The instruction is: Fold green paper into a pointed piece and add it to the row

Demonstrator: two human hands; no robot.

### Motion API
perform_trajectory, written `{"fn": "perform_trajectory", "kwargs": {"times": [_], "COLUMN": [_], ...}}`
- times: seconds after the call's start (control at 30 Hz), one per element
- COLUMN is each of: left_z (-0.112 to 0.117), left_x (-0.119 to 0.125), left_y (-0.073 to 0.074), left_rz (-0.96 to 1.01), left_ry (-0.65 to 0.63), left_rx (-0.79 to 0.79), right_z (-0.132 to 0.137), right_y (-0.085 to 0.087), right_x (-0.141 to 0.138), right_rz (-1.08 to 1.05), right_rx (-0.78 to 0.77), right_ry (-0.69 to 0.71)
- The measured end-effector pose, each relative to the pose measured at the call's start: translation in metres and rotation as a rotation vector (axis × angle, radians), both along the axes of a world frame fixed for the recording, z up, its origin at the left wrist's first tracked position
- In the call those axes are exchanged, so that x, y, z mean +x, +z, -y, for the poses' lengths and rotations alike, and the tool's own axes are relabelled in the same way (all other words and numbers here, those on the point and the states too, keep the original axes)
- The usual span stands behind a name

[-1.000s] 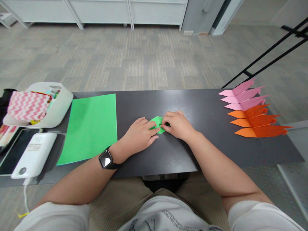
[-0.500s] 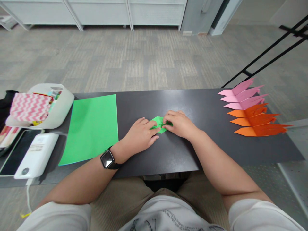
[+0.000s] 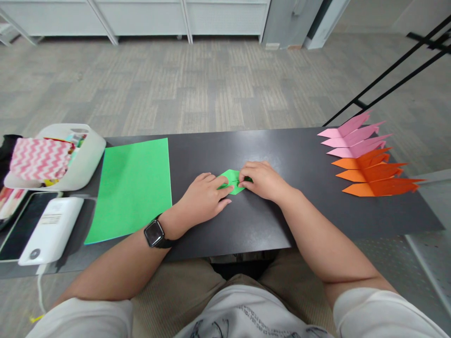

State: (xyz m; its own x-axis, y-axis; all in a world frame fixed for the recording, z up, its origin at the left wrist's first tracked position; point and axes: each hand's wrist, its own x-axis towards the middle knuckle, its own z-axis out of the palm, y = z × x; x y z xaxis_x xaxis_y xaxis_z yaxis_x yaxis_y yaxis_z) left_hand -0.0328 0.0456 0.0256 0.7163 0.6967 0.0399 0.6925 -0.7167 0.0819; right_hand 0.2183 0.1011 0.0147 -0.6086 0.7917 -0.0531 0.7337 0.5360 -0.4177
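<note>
A small folded piece of green paper (image 3: pixel 232 176) lies on the dark table between my hands. My left hand (image 3: pixel 207 193) rests on its left side, thumb and index finger on the paper, the other fingers stretched along the tabletop. At the paper's right end, my right hand (image 3: pixel 262 179) pinches the edge between thumb and fingers. Parts of the paper are covered by my fingertips. To the left of my hands is a stack of flat green sheets (image 3: pixel 134 188).
Folded pink paper figures (image 3: pixel 352 138) and orange ones (image 3: pixel 377 176) stand in a row at the right end of the table (image 3: pixel 299 225). On the left are a white basket (image 3: pixel 84 164) with a pink zigzag pouch, a phone (image 3: pixel 26 220) and a white power bank (image 3: pixel 52 230) with a cable.
The left hand's fingers have shifted very slightly on the green paper. The right hand keeps its pinch, and the whole view has moved a little.
</note>
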Motion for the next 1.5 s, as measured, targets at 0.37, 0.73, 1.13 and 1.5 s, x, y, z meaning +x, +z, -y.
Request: {"fn": "perform_trajectory", "kwargs": {"times": [0.37,0.73,1.13,1.5], "left_z": [-0.001,-0.001,0.001,0.01], "left_x": [-0.001,-0.002,-0.001,0.0], "left_y": [0.002,0.001,0.003,0.011], "left_rz": [-0.017,0.006,0.006,0.001], "left_ry": [-0.006,-0.016,-0.001,0.052], "left_rx": [-0.032,-0.054,-0.047,0.085], "right_z": [-0.005,-0.021,0.005,0.004], "right_y": [-0.002,0.007,-0.006,-0.011], "right_x": [0.012,0.045,-0.011,-0.012], "right_rz": [-0.011,-0.22,-0.047,-0.023], "right_rx": [0.012,-0.032,0.057,0.04], "right_ry": [0.041,-0.075,-0.073,-0.097]}}
